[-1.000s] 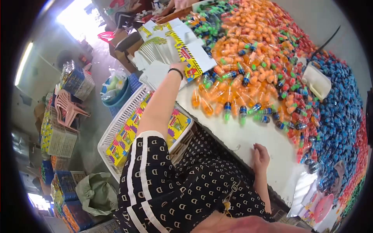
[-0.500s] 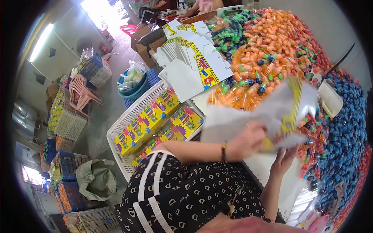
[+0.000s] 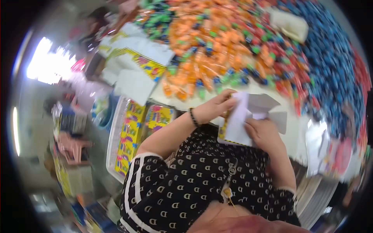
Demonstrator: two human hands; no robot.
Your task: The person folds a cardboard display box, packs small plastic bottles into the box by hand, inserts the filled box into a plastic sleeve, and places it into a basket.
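Grip closed on a part-folded carton [image 3: 237, 123], left hand [image 3: 217, 107] and right hand [image 3: 267, 134] had flaps [image 3: 264, 101] still open, made-up boxes [image 3: 128, 149] already in the basket [image 3: 111, 155], flat cards [image 3: 136, 83] left on the worktop [image 3: 294, 136].

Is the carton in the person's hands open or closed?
Open. The carton has flaps spread outward, not folded shut.

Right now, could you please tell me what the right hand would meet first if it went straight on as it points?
The right hand would first meet the white carton, which it seems to be touching; farther along that line lies the left hand, though depth there is unclear.
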